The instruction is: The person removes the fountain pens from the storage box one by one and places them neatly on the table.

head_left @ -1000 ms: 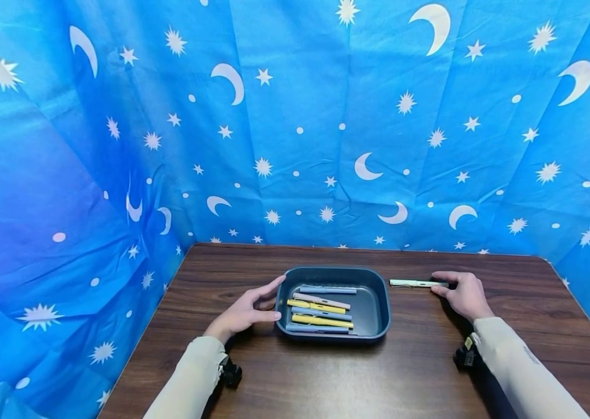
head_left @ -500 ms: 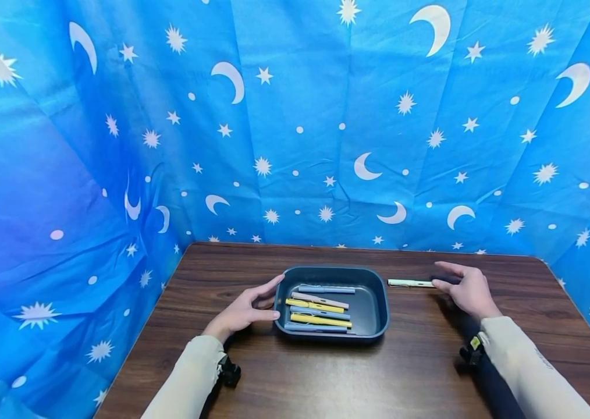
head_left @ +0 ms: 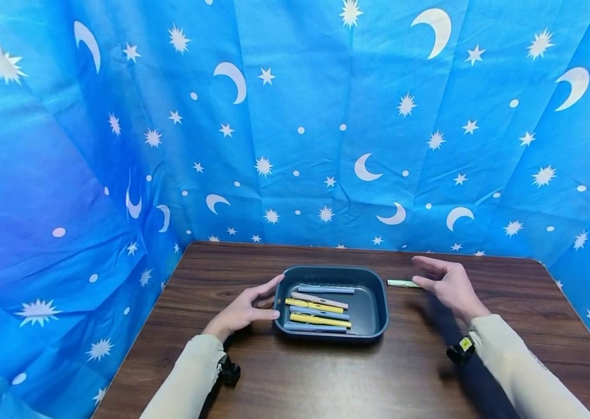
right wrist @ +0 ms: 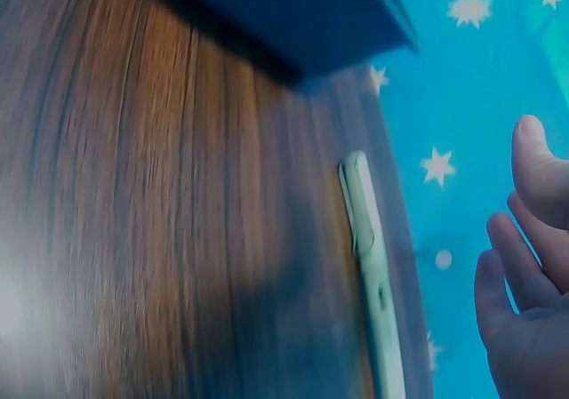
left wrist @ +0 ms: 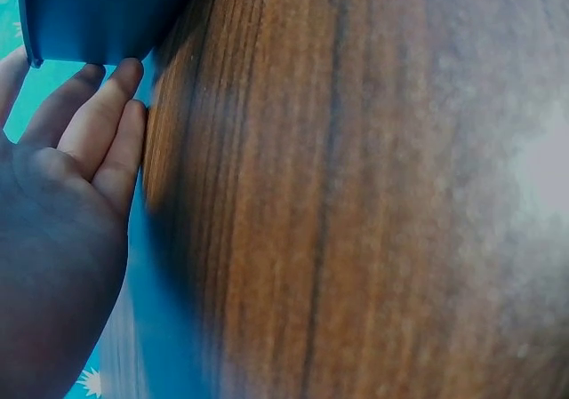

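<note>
A pale green pen [head_left: 398, 283] with a clip lies on the table right of a dark blue rectangular box [head_left: 370, 311]. My right hand [head_left: 451, 289] hovers over its right end, thumb and fingers spread and holding nothing. In the right wrist view this pen [right wrist: 373, 283] lies apart from the fingers. Left of the box, my left hand [head_left: 242, 309] touches its side with extended fingers and thumb. The left wrist view shows those fingertips [left wrist: 130, 72] against the outer wall. Inside the box lie several pens: blue ones, a pale pink one [head_left: 321, 300] and yellow ones [head_left: 321, 320].
The brown wood-grain table [head_left: 326, 378] has rounded far corners. Behind it and at both sides hangs a blue cloth [head_left: 295, 145] printed with moons and stars. A small black device [head_left: 229, 372] sits on the left wrist, another [head_left: 459, 352] on the right.
My right hand has lifted off the green pen, its fingers spreading, then moved left above it. The pen stays in place on the table. My left hand and the box have not moved.
</note>
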Tool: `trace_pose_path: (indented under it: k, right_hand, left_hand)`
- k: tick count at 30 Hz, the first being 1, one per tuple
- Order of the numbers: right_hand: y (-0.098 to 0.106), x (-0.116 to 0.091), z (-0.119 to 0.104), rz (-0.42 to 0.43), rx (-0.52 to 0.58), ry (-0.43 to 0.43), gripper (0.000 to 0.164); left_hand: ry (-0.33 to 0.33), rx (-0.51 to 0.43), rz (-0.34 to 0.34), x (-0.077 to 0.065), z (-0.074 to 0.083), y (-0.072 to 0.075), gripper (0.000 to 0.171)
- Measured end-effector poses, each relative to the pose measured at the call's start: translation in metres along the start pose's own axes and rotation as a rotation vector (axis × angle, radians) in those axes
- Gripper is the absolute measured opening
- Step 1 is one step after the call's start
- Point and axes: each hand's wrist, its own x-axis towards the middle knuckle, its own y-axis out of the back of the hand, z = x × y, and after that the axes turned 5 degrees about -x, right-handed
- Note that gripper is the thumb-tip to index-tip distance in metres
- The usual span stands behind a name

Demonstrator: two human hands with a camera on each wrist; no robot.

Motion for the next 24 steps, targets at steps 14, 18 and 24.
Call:
trace_pose_path:
  k: [14, 18, 24]
  right_hand:
    - [-0.027, 0.012, -0.035, -0.076, 0.083, 0.067, 0.052]
    - [-0.036, 0.015, -0.044, -0.084, 0.078, 0.094, 0.051]
    - [-0.050, 0.017, -0.058, -0.140, 0.125, 0.120, 0.052]
  left_hand:
    - [0.015, -0.015, -0.001, 0.001, -0.002, 0.002, 0.080]
    - [0.023, -0.024, 0.000, 0.000, -0.001, 0.001, 0.080]
    - [0.031, -0.020, 0.002, 0.000, 0.001, 0.000, 0.079]
